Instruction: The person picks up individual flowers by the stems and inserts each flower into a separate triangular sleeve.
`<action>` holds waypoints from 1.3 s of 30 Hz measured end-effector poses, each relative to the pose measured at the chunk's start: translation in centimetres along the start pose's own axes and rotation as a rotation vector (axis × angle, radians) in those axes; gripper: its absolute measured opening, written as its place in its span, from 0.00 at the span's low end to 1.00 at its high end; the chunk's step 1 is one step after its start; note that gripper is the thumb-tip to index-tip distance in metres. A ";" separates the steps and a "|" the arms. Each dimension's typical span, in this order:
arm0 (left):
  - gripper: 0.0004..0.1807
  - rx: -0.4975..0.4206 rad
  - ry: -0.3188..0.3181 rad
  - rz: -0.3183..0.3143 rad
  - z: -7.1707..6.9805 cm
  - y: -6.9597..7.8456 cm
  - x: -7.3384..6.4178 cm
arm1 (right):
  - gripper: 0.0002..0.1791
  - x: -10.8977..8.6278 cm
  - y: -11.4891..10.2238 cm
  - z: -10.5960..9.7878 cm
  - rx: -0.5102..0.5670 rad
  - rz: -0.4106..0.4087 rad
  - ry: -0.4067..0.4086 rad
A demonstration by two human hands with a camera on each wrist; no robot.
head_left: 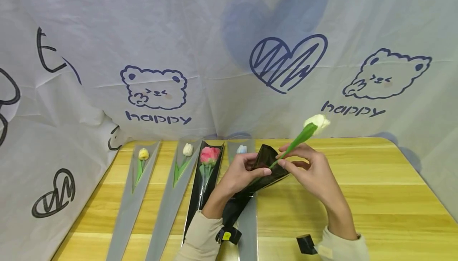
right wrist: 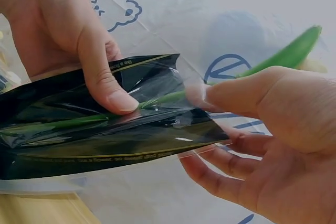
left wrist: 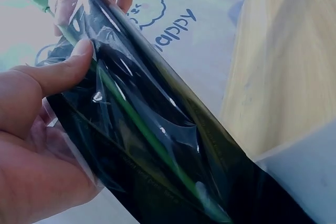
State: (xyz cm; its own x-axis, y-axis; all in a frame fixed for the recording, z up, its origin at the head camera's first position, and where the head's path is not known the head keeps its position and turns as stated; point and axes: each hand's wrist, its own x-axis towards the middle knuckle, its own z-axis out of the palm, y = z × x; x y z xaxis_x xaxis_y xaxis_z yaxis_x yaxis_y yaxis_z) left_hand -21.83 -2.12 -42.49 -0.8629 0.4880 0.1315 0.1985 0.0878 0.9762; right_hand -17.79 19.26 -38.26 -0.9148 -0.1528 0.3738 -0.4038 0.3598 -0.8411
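Note:
A white artificial tulip [head_left: 317,123] with a green leaf leans up to the right, its stem [right wrist: 68,123] running down inside a black flower sleeve [head_left: 265,157] with a clear front. My left hand [head_left: 239,175] grips the sleeve near its mouth, thumb [right wrist: 113,93] pressing the clear film over the stem. At the sleeve's opening, my right hand [head_left: 315,167] pinches the tulip's stem between thumb and fingers, below the leaf [right wrist: 294,51]. The bloom stays outside, above the sleeve's upper edge. The stem's green shows through the film in the left wrist view.
To the left lie sleeved flowers: a yellow tulip [head_left: 143,154], a white tulip [head_left: 187,149] and a pink flower [head_left: 210,155] in black. A pale blue one [head_left: 241,149] lies partly under the left hand. Behind the wooden table [head_left: 358,197] hangs a printed cloth [head_left: 222,94].

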 end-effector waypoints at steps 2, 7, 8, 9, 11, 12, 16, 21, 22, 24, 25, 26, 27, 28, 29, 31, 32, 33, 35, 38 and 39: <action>0.19 -0.003 -0.009 0.002 0.0 0.0 0.0 | 0.05 0.0 0.1 -0.1 -0.015 0.002 -0.019; 0.19 0.009 -0.012 0.011 0.0 0.1 -0.1 | 0.04 0.1 0.3 0.0 -0.039 0.036 -0.052; 0.19 0.013 -0.009 0.015 0.0 0.2 -0.1 | 0.04 0.1 0.3 0.0 -0.045 0.049 -0.055; 0.17 0.018 -0.005 0.017 0.0 0.3 -0.2 | 0.04 0.1 0.3 0.1 -0.048 0.063 -0.057; 0.14 0.027 0.006 0.025 -0.1 0.4 -0.2 | 0.03 0.1 0.4 0.2 -0.047 0.091 -0.059; 0.12 0.030 0.010 0.029 -0.1 0.5 -0.2 | 0.03 0.2 0.4 0.3 -0.044 0.104 -0.061; 0.07 0.037 0.020 0.045 -0.1 0.6 -0.2 | 0.03 0.2 0.4 0.4 -0.026 0.139 -0.072; 0.07 0.038 0.025 0.053 -0.1 0.5 -0.2 | 0.05 0.3 0.7 0.1 0.009 0.151 -0.089; 0.07 0.039 0.027 0.049 -0.1 0.4 -0.2 | 0.06 0.2 0.8 0.0 0.029 0.149 -0.086; 0.07 0.042 0.037 0.039 -0.1 0.4 -0.2 | 0.09 0.0 1.1 -0.6 0.067 0.151 -0.065; 0.07 0.042 0.044 0.035 -0.1 0.4 -0.2 | 0.11 -0.1 1.2 -0.9 0.099 0.155 -0.043; 0.07 0.041 0.051 0.032 -0.2 0.4 -0.2 | 0.13 -0.3 1.3 -1.2 0.143 0.162 -0.013; 0.07 0.041 0.059 0.030 -0.2 0.3 -0.2 | 0.14 -0.4 1.4 -1.5 0.198 0.168 0.023; 0.08 0.041 0.067 0.027 -0.2 0.3 -0.1 | 0.15 -0.5 1.5 -1.8 0.260 0.176 0.062; 0.08 0.037 0.072 0.028 -0.3 0.3 -0.1 | 0.16 -0.6 1.5 -2.1 0.328 0.187 0.100; 0.08 0.033 0.075 0.033 -0.4 0.3 -0.1 | 0.16 -0.7 1.6 -2.5 0.481 0.197 0.165; 0.08 0.033 0.074 0.032 -0.4 0.3 -0.1 | 0.14 -0.7 1.6 -2.6 0.555 0.200 0.187; 0.08 0.035 0.072 0.031 -0.4 0.3 -0.1 | 0.13 -0.7 1.6 -2.6 0.620 0.200 0.202; 0.08 0.040 0.067 0.023 -0.4 0.2 -0.1 | 0.11 -0.6 1.6 -2.5 0.704 0.197 0.220; 0.07 0.044 0.058 0.008 -0.4 0.2 -0.1 | 0.11 -0.4 1.7 -2.1 0.781 0.187 0.242; 0.06 0.043 0.053 0.007 -0.3 0.3 -0.1 | 0.12 -0.3 1.6 -1.9 0.799 0.185 0.254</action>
State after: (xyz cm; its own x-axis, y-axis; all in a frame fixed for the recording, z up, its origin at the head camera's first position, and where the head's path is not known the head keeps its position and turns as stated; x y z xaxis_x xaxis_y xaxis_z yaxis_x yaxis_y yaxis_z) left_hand -21.83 -2.45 -42.19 -0.8846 0.4421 0.1486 0.2235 0.1221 0.9670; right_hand -18.15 21.67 -39.01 -0.9758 0.0895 0.1994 -0.2185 -0.4123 -0.8844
